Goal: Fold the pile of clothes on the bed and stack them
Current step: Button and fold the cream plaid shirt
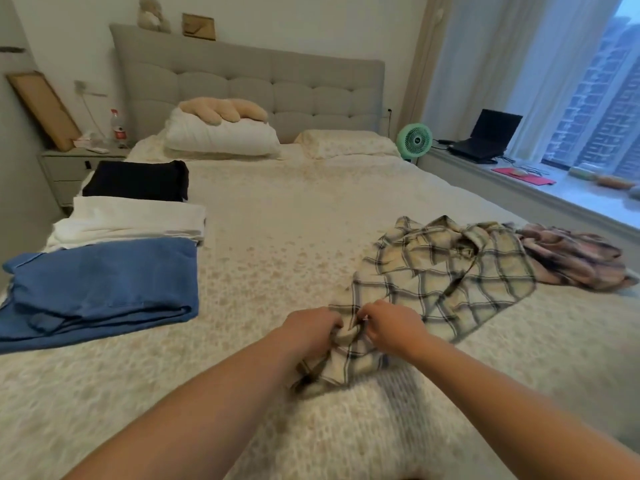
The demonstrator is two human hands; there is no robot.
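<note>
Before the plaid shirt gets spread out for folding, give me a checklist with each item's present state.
1. Both hands on the shirt: ok. The left hand and right hand grip the near edge of the plaid shirt.
2. Shirt lying flat: not ok, it is crumpled.
3. Shirt free of the pink plaid garment: cannot tell, they meet at the far edge.
4. Bare bed to spread on: ok, between shirt and folded items.
5. Earlier items folded: ok. Blue garment, white garment and black garment lie side by side, not stacked.
</note>
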